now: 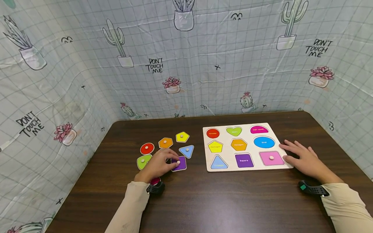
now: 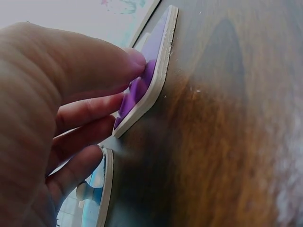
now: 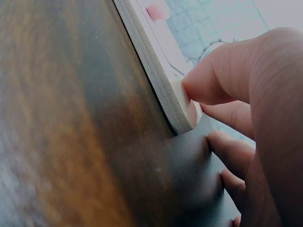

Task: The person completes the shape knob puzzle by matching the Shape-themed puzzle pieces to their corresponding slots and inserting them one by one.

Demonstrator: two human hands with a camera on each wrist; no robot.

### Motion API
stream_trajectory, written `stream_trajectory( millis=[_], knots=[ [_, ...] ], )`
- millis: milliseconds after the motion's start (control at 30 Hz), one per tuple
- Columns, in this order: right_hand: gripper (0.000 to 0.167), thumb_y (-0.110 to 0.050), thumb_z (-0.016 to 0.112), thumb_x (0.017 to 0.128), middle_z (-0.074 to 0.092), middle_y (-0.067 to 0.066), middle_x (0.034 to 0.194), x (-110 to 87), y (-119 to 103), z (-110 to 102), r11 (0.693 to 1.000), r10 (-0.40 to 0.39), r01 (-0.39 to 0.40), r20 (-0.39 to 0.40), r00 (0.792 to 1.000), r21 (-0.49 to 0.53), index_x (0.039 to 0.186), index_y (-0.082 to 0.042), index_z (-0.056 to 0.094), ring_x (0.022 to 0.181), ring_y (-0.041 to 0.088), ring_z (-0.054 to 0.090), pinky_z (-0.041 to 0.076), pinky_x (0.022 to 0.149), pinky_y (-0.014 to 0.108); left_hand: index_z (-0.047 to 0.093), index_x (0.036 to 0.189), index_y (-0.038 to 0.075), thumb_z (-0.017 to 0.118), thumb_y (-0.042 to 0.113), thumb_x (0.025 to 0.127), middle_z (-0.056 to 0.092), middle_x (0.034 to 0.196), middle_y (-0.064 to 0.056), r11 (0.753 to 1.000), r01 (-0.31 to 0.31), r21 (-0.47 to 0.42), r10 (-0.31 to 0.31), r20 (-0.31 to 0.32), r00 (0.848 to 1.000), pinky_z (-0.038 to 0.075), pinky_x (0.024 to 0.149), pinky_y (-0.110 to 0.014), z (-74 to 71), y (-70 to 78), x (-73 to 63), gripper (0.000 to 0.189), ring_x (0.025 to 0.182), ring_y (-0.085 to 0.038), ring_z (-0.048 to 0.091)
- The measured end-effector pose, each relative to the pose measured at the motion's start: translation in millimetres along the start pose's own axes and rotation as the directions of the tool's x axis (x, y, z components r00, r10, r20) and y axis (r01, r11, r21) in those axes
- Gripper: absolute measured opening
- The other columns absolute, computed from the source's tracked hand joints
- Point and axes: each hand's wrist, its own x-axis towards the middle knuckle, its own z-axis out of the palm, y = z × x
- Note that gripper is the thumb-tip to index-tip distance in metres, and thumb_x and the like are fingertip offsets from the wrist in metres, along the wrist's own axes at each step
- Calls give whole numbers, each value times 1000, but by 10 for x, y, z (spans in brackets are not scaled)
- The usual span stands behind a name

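Between the thumb and fingers of my left hand (image 1: 157,164) is the knob of a purple square puzzle piece (image 1: 182,164). In the left wrist view this square (image 2: 152,52) stands tilted, its wooden edge showing. A blue piece with a knob (image 2: 94,194) shows close under the other fingers there. My right hand (image 1: 306,160) lies at the right edge of a wooden shape board (image 1: 228,153), fingers spread. In the right wrist view its thumb touches the corner of the board (image 3: 161,78). A pink rectangle piece (image 1: 278,160) with a knob sits in that board.
Around my left hand lie a red circle (image 1: 150,148), an orange hexagon (image 1: 165,145), a yellow pentagon (image 1: 182,139), a blue triangle (image 1: 189,152) and a green piece (image 1: 141,165). A magenta piece (image 1: 155,181) is partly hidden by the wrist. Printed cloth (image 1: 198,81) encloses the table's back and sides.
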Motion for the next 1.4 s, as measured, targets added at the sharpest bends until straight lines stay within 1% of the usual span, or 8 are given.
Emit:
stream_trajectory(
  millis=[133,267,533,700,933,1133,1267,1400],
  knots=[
    [53,-29,59,100,34,35,150,-4,-3,-2,1000,-6,6,-2,1000,-4,143,1,50,141,58,17,-4,105,78,80,103,13,76,23,89,67,110,2,1000,-3,3,3,-5,1000,43,102,-49,2,10,1,17,112,-24,58],
    [53,-29,59,100,34,35,150,-11,-14,-8,1000,-9,9,-2,1000,-6,143,1,50,140,59,17,-4,105,78,80,99,15,77,23,89,67,109,3,1000,10,-2,-10,-13,1000,43,101,-48,2,25,0,13,112,-24,58],
    [53,-29,59,100,34,35,150,-12,-19,-2,1000,-10,10,-1,1000,2,143,1,50,140,59,17,-5,106,77,79,94,19,77,23,89,68,107,6,1000,14,7,-14,-45,999,44,101,-47,31,10,9,7,112,-22,59],
    [54,-30,58,100,33,35,151,-13,-4,4,1000,-9,9,3,1000,10,144,1,49,141,59,15,-7,106,77,78,94,18,78,21,88,68,110,4,1000,-2,5,2,-69,998,46,100,-46,46,4,12,7,111,-22,60],
    [53,-29,58,100,34,35,150,-9,-3,3,1000,-12,12,-6,1000,6,144,0,50,140,59,16,-7,106,77,77,97,15,77,20,88,68,116,1,1000,6,-14,-7,-76,997,45,102,-47,54,16,27,10,114,-23,60],
    [54,-29,59,100,34,35,150,-14,-4,2,1000,-16,16,-11,1000,10,144,1,50,140,59,16,-7,106,77,77,101,13,78,18,88,68,118,-1,999,13,-36,-16,-99,995,46,103,-44,60,25,34,14,115,-25,60],
    [53,-29,58,100,34,35,150,-16,-16,-1,1000,-11,11,-8,1000,10,143,1,50,140,59,16,-7,105,77,77,101,12,78,17,88,67,118,-1,999,15,-45,-20,-101,995,47,102,-44,67,23,40,14,115,-24,60],
    [53,-28,58,100,33,35,150,-1,-22,-8,1000,3,-3,5,1000,-6,143,1,50,141,59,16,-5,105,78,77,101,11,77,17,88,68,118,-2,998,3,-55,-9,-107,994,48,101,-43,70,17,41,14,115,-25,61]
  ],
)
